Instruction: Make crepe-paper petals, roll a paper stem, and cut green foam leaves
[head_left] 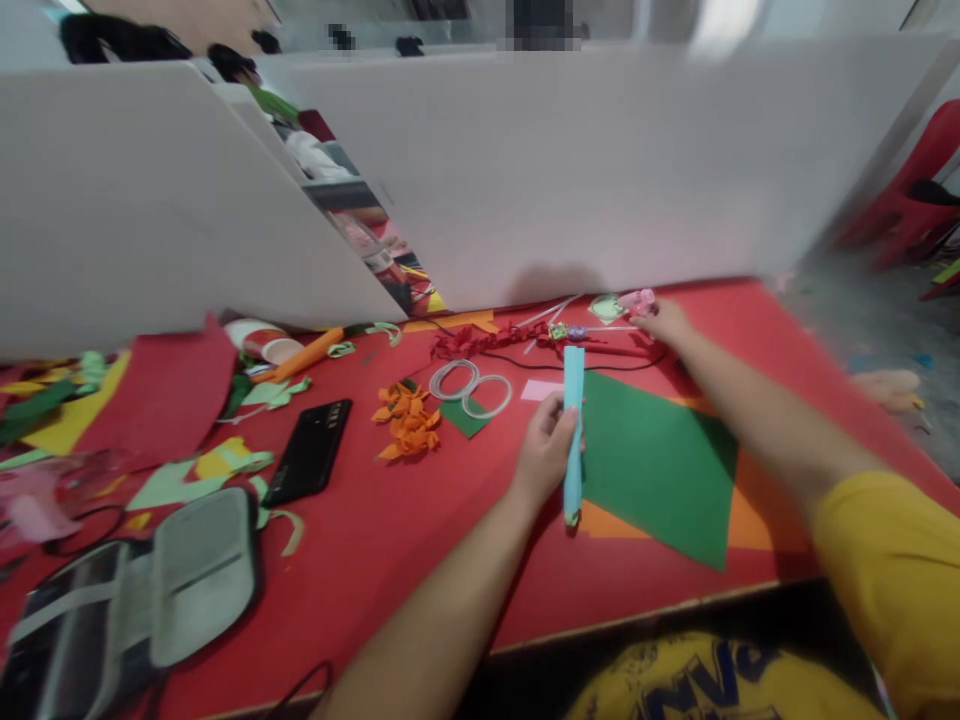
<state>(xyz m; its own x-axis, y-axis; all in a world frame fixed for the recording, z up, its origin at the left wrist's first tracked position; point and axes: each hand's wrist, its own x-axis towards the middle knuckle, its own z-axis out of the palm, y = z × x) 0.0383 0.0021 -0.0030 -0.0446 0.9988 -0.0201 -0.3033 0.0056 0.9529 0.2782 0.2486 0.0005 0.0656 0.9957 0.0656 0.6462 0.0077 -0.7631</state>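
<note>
My left hand (550, 448) is closed around a light blue folded paper strip (574, 430), held upright over the table. My right hand (664, 322) reaches to the back of the table, its fingers on a small pink object (637, 300) whose kind is too small to make out. Beneath and right of the blue strip lies a green paper sheet (660, 460), partly over orange paper (765, 500). Just left of my left hand is a small pink paper piece (541, 390). Red crinkled paper (480, 343) lies left of my right hand.
Two pale rings (486, 397) and orange paper pieces (409, 420) lie mid-table. Further left are a black phone (311, 450), an open zip case (202, 580), a tipped paper cup (262, 342) and scraps. A white partition (600, 160) stands along the back.
</note>
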